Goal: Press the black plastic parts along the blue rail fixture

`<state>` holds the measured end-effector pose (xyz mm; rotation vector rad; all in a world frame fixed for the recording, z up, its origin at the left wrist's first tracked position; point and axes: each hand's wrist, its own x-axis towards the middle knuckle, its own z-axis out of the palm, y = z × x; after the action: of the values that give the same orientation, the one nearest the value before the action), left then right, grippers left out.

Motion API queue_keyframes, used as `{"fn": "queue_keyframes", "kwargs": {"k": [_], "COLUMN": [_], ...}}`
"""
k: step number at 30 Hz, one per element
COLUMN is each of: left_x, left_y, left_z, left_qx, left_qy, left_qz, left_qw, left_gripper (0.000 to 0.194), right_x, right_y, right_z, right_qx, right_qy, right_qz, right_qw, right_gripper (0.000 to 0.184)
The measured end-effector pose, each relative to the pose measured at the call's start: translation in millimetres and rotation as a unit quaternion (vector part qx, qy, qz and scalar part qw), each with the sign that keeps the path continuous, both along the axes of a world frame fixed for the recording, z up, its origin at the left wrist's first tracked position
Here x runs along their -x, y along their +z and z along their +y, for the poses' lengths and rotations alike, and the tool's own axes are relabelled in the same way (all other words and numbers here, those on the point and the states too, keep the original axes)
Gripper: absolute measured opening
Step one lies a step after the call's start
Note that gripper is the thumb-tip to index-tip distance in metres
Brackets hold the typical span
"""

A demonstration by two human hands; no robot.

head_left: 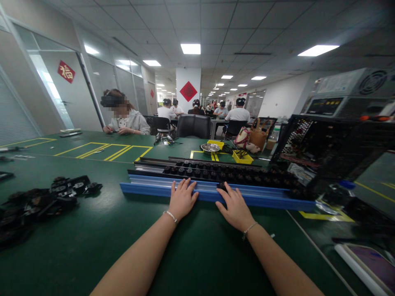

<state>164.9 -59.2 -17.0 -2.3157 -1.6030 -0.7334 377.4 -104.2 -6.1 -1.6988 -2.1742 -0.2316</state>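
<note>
My left hand (pixel 183 200) lies with fingers spread over the near wall of a long blue channel rail (pixel 148 191), fingertips reaching into its groove. To its right, my right hand (pixel 235 209) rests on the same rail with its fingers apart. A small black part (pixel 221 186) sits in the groove at the right fingertips, which touch it and partly hide it. Just behind the blue rail, dark rails (pixel 148 167) hold rows of similar black parts (pixel 197 172).
Loose black parts (pixel 66 191) are heaped at left on the green table (pixel 123 242). At right stand an open computer case (pixel 339 144), a clear bottle with a blue cap (pixel 335 197) and a phone-like device (pixel 370 263). Behind are a metal bowl (pixel 210 147), a yellow tray (pixel 242 157) and a seated person (pixel 128 119).
</note>
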Motion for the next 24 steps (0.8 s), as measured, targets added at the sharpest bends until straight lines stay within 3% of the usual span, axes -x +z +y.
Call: {"fn": "queue_keyframes", "kwargs": {"k": [17,24], "left_x": [0,1], "left_y": [0.7,2.0], "left_z": [0,-1], "left_qx": [0.010,0.013], "left_qy": [-0.002,0.000], "left_qz": [0.000,0.005], "left_qw": [1.000,1.000], "left_gripper": [0.045,0.045], "right_x": [2,0], "right_y": [-4.5,-11.0], "right_z": [0,4], "right_qx": [-0.012,-0.044], "right_qy": [0.034,-0.019], "right_qz": [0.005,0.022], "right_qw": [0.999,0.999], "right_gripper": [0.052,0.055]}}
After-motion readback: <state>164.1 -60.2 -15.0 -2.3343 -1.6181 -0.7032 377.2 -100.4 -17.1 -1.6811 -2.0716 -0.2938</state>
